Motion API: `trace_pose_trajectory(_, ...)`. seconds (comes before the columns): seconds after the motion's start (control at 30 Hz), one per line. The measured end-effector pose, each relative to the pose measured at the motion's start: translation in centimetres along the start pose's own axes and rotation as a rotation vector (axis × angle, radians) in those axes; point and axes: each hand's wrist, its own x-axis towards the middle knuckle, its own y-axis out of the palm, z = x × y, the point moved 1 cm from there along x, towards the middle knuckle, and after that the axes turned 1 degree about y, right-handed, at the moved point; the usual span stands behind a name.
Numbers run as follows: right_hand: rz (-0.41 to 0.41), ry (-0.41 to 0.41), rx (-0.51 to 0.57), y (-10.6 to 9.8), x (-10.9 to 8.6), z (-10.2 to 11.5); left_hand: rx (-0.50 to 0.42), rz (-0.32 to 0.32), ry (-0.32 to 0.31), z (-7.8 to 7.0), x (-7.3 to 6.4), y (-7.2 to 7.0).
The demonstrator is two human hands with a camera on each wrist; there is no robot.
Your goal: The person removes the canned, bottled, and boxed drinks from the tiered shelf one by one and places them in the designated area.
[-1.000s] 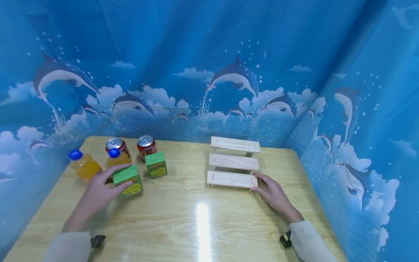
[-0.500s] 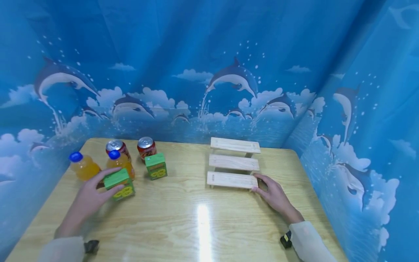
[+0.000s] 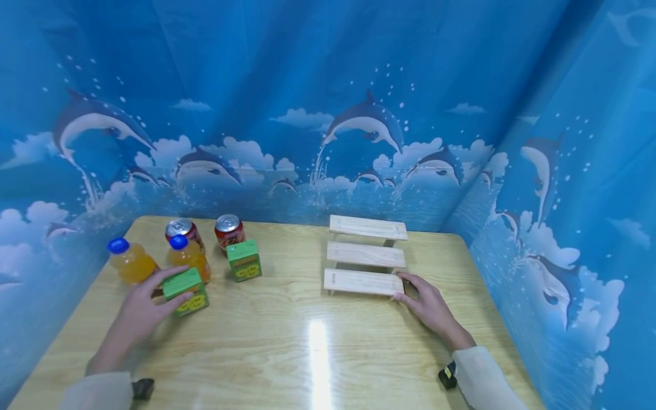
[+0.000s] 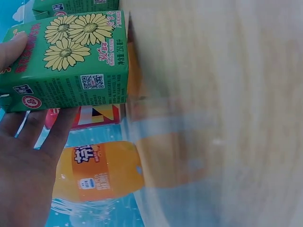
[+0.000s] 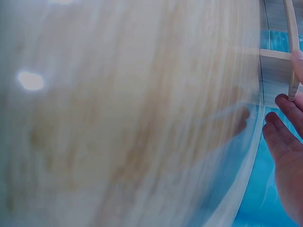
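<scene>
My left hand [image 3: 144,307] holds a green drink carton [image 4: 71,61], thumb on its flower-printed face and fingers on the opposite side. The carton stands low over the table in front of an orange drink bottle [image 3: 191,259] with a blue cap. In the left wrist view, another orange bottle [image 4: 99,170] lies beyond the fingers. On the right, my right hand [image 3: 427,302] pinches the near right end of a pale wooden three-step stand [image 3: 363,282], at its lowest step. The right wrist view shows fingertips [image 5: 281,100] at that step's edge.
A second green carton [image 3: 244,261] stands right of the bottles. Behind are two red soda cans [image 3: 229,229], one partly hidden by a bottle. The wooden table [image 3: 266,341] meets a blue dolphin-print curtain [image 3: 287,114] at the back and sides.
My left hand has shifted left and slightly toward me with the carton, uncovering more of the blue-capped bottle behind it. My right hand and the stand have stayed put.
</scene>
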Motion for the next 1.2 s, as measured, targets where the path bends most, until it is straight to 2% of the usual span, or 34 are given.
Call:
trace_pose_trajectory(0.4, 0.0, 0.031, -0.032, 0.1, 0.2, 0.1, -0.003, -0.01, -0.036, 0.2, -0.3, 0.2)
trace_pose_trajectory(0.67, -0.006, 0.021, -0.032, 0.2, 0.2, 0.1, -0.031, -0.032, -0.01, 0.6, -0.5, 0.4)
trace_pose_trajectory(0.97, -0.002, 0.026, -0.022, 0.2, 0.0, 0.1, -0.035, -0.012, -0.034, 0.8, -0.8, 0.4)
trace_pose_trajectory(1.2, 0.004, 0.032, -0.021, 0.1, 0.0, 0.1, -0.048, -0.009, -0.025, 0.9, -1.0, 0.5)
